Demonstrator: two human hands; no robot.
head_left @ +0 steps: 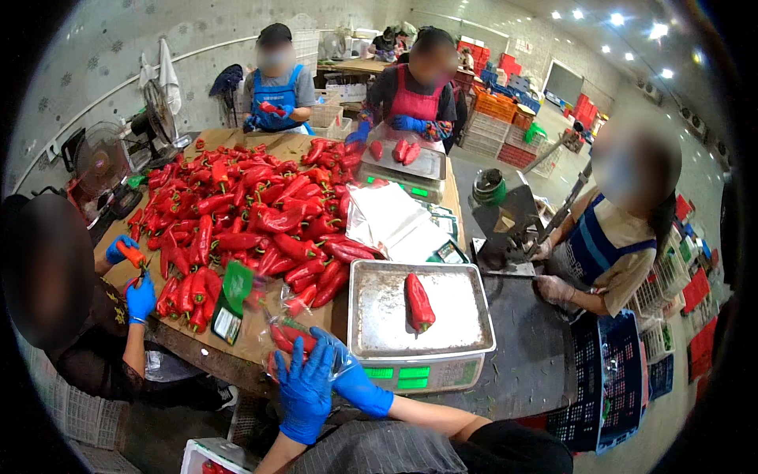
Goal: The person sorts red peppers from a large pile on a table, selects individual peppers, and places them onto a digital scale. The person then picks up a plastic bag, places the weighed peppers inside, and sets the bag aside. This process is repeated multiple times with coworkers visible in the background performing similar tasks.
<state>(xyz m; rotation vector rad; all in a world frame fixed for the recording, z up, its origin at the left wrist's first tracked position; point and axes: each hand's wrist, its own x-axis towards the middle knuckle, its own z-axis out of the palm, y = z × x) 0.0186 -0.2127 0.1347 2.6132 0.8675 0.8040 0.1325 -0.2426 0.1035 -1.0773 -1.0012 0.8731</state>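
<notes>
both gloved hands (316, 379) around a clear bag (288, 332) — peppers inside half-hidden

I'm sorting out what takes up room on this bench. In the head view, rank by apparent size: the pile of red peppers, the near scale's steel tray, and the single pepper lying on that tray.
1. Pile of red peppers, largest.
2. Steel tray, though it sits nearer the camera.
3. Single pepper, smallest.

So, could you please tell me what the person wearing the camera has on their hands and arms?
Both hands wear bright blue, thin, glossy disposable gloves: the left hand and the right hand. The gloves end at the wrists in slightly wrinkled cuffs. The forearms above them are bare, with no sleeves, watch or jewellery visible.
</notes>
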